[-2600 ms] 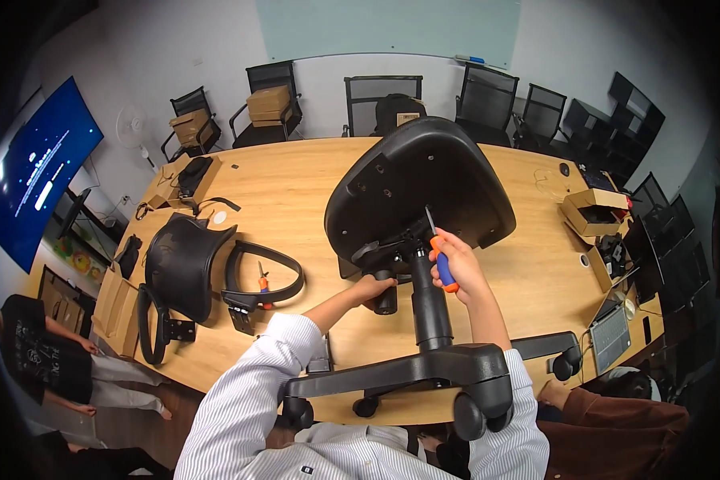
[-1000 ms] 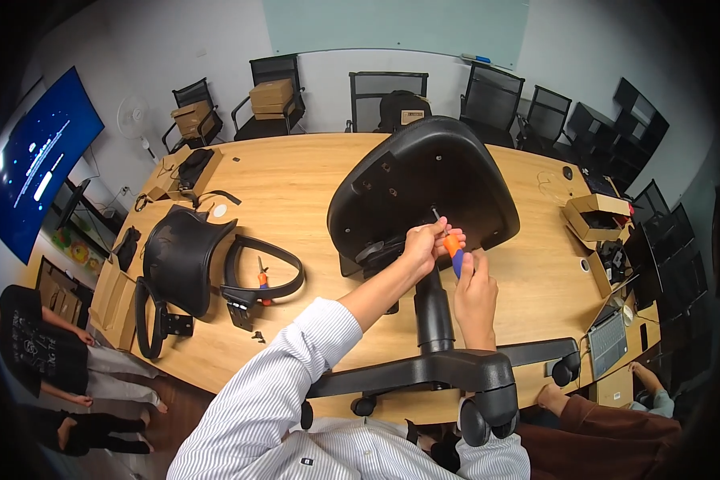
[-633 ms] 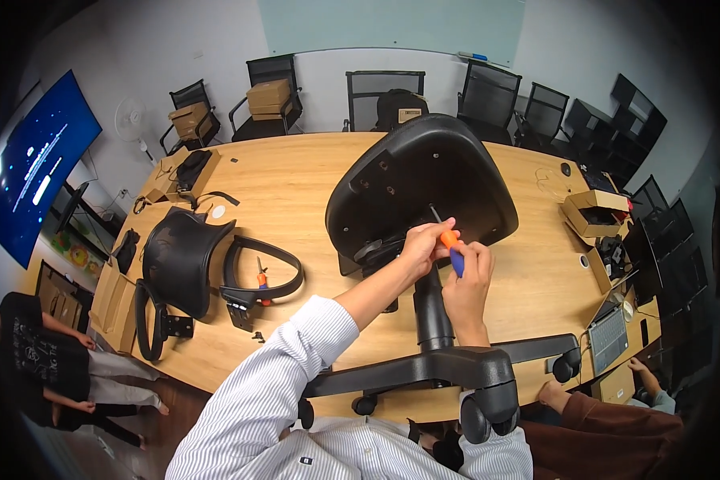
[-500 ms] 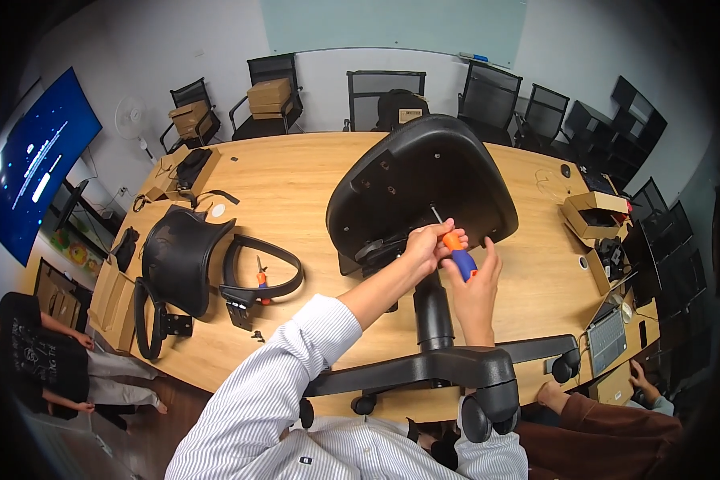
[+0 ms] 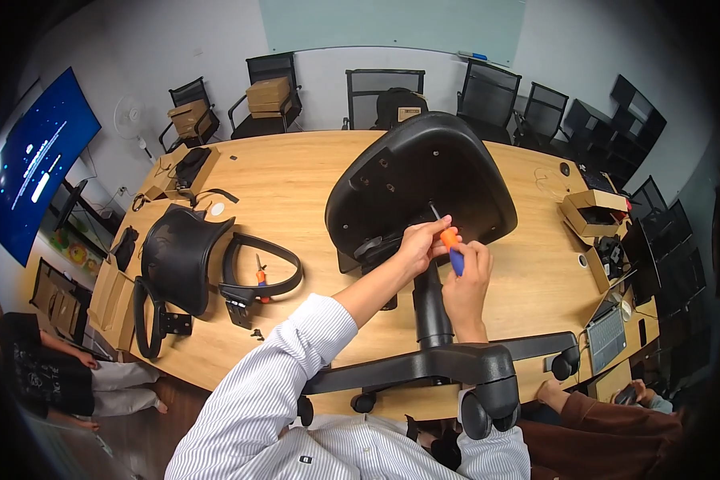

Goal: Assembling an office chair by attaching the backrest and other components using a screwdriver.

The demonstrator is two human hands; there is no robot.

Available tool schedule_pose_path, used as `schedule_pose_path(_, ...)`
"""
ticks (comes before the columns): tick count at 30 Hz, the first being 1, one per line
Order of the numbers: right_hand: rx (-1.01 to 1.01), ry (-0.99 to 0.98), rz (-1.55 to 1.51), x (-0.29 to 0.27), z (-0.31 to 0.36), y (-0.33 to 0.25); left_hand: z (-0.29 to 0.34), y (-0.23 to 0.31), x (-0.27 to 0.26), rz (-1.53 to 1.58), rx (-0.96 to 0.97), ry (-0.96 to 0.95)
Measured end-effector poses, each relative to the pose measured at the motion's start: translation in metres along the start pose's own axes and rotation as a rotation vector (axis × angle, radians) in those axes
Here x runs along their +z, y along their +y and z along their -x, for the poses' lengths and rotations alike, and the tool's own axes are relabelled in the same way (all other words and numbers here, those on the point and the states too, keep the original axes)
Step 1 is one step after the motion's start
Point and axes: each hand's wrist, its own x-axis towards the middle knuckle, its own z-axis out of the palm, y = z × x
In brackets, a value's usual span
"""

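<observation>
A black office chair seat point(image 5: 412, 172) lies tipped on the table with its underside facing me, joined to a gas-lift column point(image 5: 432, 312) and a wheeled base point(image 5: 424, 366) nearest me. An orange and blue screwdriver point(image 5: 451, 240) points its shaft at the seat's underside. My left hand point(image 5: 426, 246) pinches round the front of the screwdriver, by the shaft and orange collar. Wrapped on the blue handle is my right hand point(image 5: 467, 288). The screw at the tip is too small to make out.
To the left lie a black mesh backrest point(image 5: 186, 256), a loop armrest point(image 5: 264, 268), another armrest point(image 5: 150, 320), a second screwdriver point(image 5: 262, 278) and small screws point(image 5: 258, 334). Open cartons point(image 5: 596, 212) and a laptop point(image 5: 606, 340) stand at right. People sit or stand at both sides.
My right hand has gone from spread fingers beside the handle to fingers closed round it. The screwdriver still points at the same spot. The person at left has shifted slightly.
</observation>
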Motion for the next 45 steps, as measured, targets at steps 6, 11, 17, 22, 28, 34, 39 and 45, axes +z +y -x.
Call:
schedule_pose_path(6,0.483,-0.050,-0.259,-0.023,-0.010,-0.029,-0.004,-0.003,-0.001,0.092,0.010,-0.050)
schedule_pose_path(11,0.492,-0.051,-0.292,0.000,0.001,0.008,-0.006,-0.014,-0.006,0.246,0.049,-0.247)
schedule_pose_path(17,0.012,0.099,-0.023,-0.003,-0.005,-0.002,-0.002,0.000,0.006,0.025,-0.018,0.007)
schedule_pose_path(22,0.241,0.058,-0.183,-0.010,-0.006,-0.014,-0.003,-0.002,0.005,0.090,0.043,0.042)
schedule_pose_path(28,0.926,-0.386,-0.569,-0.020,-0.012,-0.015,-0.004,-0.010,-0.009,0.240,0.094,-0.058)
schedule_pose_path(34,0.182,0.044,-0.049,-0.005,0.006,0.005,0.001,-0.004,0.004,0.083,0.003,-0.082)
schedule_pose_path(39,0.231,0.015,-0.270,0.001,0.001,-0.017,-0.002,0.003,0.002,0.041,0.018,0.032)
schedule_pose_path(45,0.780,-0.290,-0.598,-0.014,0.010,-0.005,0.007,-0.005,0.007,-0.034,-0.030,-0.040)
